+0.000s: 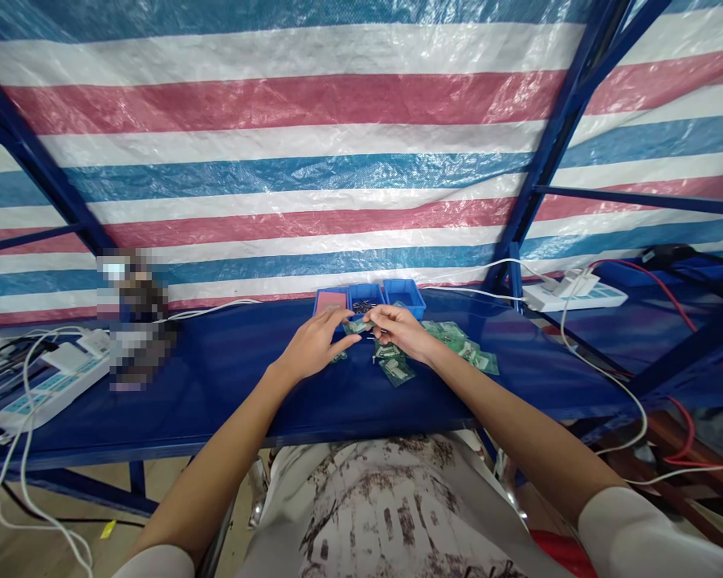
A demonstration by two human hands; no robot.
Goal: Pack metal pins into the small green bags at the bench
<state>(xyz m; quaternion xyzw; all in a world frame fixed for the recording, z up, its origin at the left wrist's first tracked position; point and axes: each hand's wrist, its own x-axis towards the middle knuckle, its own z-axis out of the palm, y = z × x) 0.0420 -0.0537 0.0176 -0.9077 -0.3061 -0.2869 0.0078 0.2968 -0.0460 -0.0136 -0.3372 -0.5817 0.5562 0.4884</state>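
My right hand [399,329] pinches a small greenish packet [357,326] between thumb and fingertips, just above the blue table. On the packet's other side my left hand [314,343] is open, its thumb and fingers spread around the near end; whether a fingertip touches it I cannot tell. Below my right hand lie several similar green packets [396,370] with pale pieces inside. More green packets [458,341] form a loose pile to the right. Part of another green piece [338,356] shows under my left hand.
Behind my hands stand a blue bin with a pink piece [331,299], a blue bin of small dark metal parts [362,307] and another blue bin [405,299]. White power strips [54,393] with cables lie at left and right [575,295]. A striped tarp [313,172] hangs behind.
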